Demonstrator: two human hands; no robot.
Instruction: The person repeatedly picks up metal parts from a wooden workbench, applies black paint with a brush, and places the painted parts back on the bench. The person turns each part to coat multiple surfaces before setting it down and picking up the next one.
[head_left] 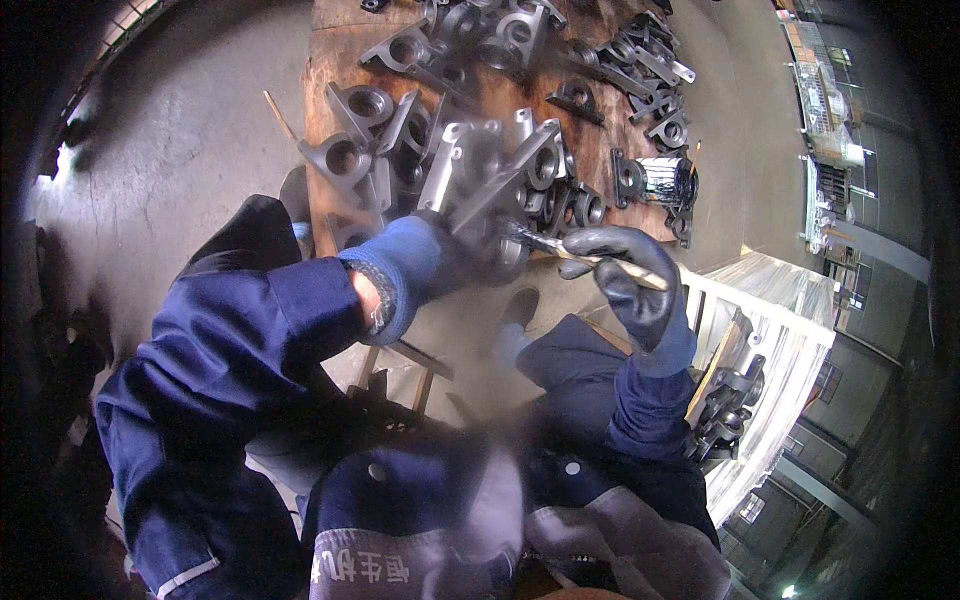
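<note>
Metal bracket (480,175) tilts in the left hand (440,255) above the wooden bench (330,50); right hand (625,270) pinches 1 brush (580,255) — a loose grip could drop it.

Dim daylight, fisheye-dark rim, blurred lower centre, bent edges

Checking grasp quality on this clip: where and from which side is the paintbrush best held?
Grip the paintbrush on its bare wooden handle, from the right end, as the right hand does. Its bristles point left at the metal bracket in the left hand, so that end likely stays free.
</note>
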